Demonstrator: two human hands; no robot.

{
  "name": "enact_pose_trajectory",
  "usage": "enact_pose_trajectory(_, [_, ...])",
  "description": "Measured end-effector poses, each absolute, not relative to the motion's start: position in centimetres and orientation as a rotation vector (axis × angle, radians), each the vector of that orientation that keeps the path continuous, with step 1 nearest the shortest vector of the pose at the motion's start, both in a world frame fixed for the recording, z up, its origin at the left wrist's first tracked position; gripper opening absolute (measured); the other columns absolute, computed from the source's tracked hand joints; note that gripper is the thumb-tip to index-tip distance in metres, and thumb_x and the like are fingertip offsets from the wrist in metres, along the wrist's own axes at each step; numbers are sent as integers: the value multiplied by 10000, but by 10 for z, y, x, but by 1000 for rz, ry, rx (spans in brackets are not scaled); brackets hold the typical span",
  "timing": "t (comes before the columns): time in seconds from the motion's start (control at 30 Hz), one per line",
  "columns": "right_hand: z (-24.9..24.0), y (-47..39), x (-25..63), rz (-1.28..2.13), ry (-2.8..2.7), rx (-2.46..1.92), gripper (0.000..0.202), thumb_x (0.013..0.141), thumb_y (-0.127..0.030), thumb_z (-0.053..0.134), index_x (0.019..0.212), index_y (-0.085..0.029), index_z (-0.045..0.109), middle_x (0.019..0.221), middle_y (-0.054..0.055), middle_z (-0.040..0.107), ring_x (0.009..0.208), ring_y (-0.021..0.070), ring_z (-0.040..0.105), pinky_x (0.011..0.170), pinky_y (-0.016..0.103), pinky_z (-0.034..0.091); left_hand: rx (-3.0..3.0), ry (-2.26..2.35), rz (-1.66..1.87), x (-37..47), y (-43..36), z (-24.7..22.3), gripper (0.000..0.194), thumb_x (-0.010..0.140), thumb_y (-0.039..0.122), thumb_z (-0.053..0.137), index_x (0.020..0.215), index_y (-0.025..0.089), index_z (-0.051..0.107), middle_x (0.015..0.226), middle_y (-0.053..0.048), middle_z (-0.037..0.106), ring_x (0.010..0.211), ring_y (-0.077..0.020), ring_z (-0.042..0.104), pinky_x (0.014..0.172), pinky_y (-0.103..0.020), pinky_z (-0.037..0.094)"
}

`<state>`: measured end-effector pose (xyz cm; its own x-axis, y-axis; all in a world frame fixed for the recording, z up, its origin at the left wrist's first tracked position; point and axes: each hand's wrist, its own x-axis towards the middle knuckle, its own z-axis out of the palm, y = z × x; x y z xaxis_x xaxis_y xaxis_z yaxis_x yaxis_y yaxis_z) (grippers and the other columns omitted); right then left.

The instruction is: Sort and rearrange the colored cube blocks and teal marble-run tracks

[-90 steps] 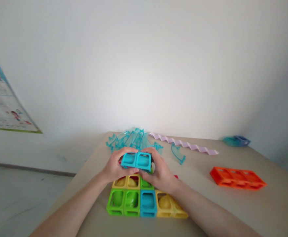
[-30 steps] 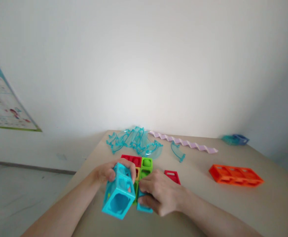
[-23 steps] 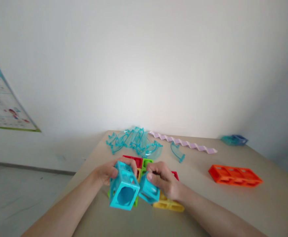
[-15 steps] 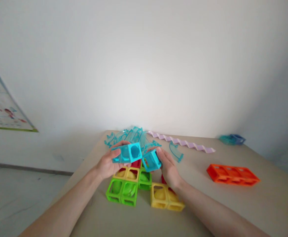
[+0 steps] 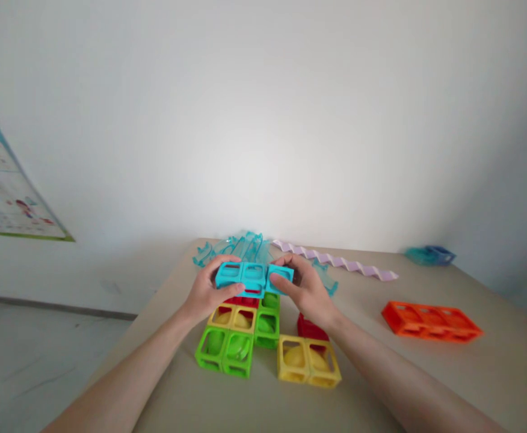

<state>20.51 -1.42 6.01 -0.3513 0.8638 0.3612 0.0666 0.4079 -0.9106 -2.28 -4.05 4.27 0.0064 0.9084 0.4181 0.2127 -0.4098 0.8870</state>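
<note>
My left hand (image 5: pixel 210 288) grips a pair of joined light-blue cube blocks (image 5: pixel 253 273), hollow with rounded openings. Pinched between thumb and fingers of my right hand (image 5: pixel 306 287) is a single light-blue cube block (image 5: pixel 281 275). The two pieces are held side by side above the table, almost level, with a thin gap between them. Below them lie green cube blocks (image 5: pixel 224 352), yellow cube blocks (image 5: pixel 235 319), a red block (image 5: pixel 245 300) partly hidden by the blue pair, and further green blocks (image 5: pixel 267 325).
Nearer me stand yellow blocks (image 5: pixel 308 361) with a red block (image 5: pixel 309 328) behind. An orange block row (image 5: pixel 431 322) lies right. Clear blue track pieces (image 5: pixel 245 245), a lilac zigzag strip (image 5: pixel 335 260) and a dark-blue item (image 5: pixel 439 255) sit along the wall.
Both blue pieces have been turned and brought level, their ends now facing each other closely. My right hand has rotated, its thumb now across the front of the single cube.
</note>
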Motion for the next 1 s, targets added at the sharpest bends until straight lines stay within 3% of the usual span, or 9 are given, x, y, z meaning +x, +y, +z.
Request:
enact_pose_trajectory(0.17, [61, -15, 206, 1042, -1734, -821, 299, 814, -440, 645, 969, -198, 560, 783, -15, 560, 680, 129, 502, 622, 248, 422, 1784, 1166, 1463, -24, -42, 39, 489, 653, 323, 803, 1074, 204, 584, 954, -23, 638, 776, -172, 612, 670, -256, 490])
enact_pose_trajectory(0.5, [66, -20, 202, 1266, -1637, -793, 305, 790, -463, 647, 900, -191, 565, 642, -48, 495, 563, 117, 468, 538, 254, 381, 1900, 990, 1598, -22, -44, 35, 487, 652, 206, 801, 1081, 221, 573, 1138, -77, 620, 1070, -255, 601, 871, -355, 496])
enact_pose_trajectory(0.7, [67, -23, 201, 1387, -1537, -851, 423, 723, -486, 715, 997, -196, 573, 769, -16, 564, 705, 155, 558, 607, 288, 503, 2005, 854, 1595, -23, -42, 34, 493, 662, 150, 790, 1084, 227, 546, 1154, -93, 623, 1094, -262, 595, 891, -392, 490])
enact_pose_trajectory(1.0, [70, -23, 199, 1458, -1435, -901, 526, 614, -452, 814, 1002, -210, 554, 723, -32, 594, 639, 154, 589, 545, 295, 533, 2071, 871, 1611, -26, -43, 34, 486, 645, 197, 806, 1060, 216, 553, 1140, -121, 641, 1065, -276, 612, 863, -403, 496])
